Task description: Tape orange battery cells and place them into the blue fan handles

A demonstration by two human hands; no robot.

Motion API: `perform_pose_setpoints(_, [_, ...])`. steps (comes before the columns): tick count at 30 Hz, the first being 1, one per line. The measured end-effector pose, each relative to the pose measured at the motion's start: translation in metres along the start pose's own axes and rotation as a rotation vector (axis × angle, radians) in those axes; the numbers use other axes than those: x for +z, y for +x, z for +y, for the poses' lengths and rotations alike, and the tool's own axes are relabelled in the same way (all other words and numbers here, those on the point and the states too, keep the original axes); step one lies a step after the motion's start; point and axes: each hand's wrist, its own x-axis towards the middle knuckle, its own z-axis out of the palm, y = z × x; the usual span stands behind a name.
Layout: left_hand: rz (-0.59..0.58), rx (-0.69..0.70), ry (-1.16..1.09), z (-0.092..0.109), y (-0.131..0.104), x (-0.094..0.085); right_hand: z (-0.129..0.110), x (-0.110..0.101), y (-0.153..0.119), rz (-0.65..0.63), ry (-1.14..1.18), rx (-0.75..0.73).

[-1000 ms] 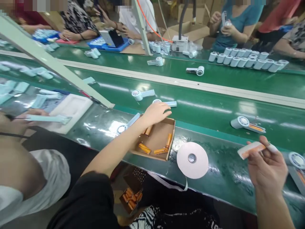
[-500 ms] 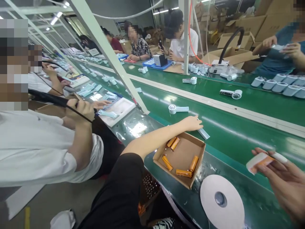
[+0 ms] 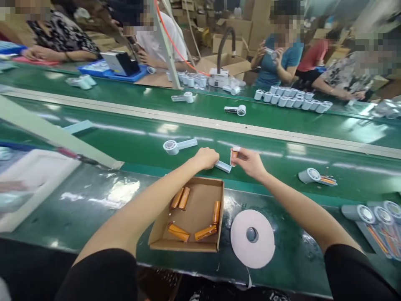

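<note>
My left hand point(image 3: 206, 159) is closed over one end of a light blue handheld fan point(image 3: 223, 167) at the near side of the green belt. Only the fan's trough-like handle shows, pointing right; the hand hides the other end. Just right of it, my right hand point(image 3: 250, 163) pinches an orange battery point(image 3: 234, 155) with a white strip against it, apart from the handle. Below my left forearm stands a shallow cardboard box point(image 3: 200, 246) with several orange batteries point(image 3: 184, 198) lying in it. A roll of white tape point(image 3: 252, 255) lies flat right of the box.
Another fan point(image 3: 171, 146) lies on the belt point(image 3: 131, 146) beyond my left hand. To the right lies a fan with an orange battery in its handle point(image 3: 309, 175). Several fans point(image 3: 360, 213) cluster at the right edge. A slanted post point(image 3: 62, 138) stands left. Co-workers sit across the belt.
The view has turned right. My right hand has come in from the right with the battery, close to my left hand. My left hand has closed over the fan.
</note>
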Motion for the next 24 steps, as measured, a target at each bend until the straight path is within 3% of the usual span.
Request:
perform_pose_setpoints(9, [-0.125,-0.001,-0.099,-0.01,0.012,-0.016,0.014,0.012,-0.008,-0.068,-0.122,-0.036])
perform_pose_setpoints(16, [-0.11,0.036,-0.148,0.0,0.02,-0.021,0.015,0.007,-0.012,-0.166,-0.569,-0.192])
perform_pose_setpoints(20, [-0.061,-0.012,-0.204,0.001,0.002,-0.03,0.02,-0.002,-0.019,-0.252,-0.865,-0.304])
perform_pose_setpoints(24, [0.082,-0.103,-0.246,-0.012,-0.026,-0.029,0.048,-0.011,-0.007,-0.29,-1.113,-0.373])
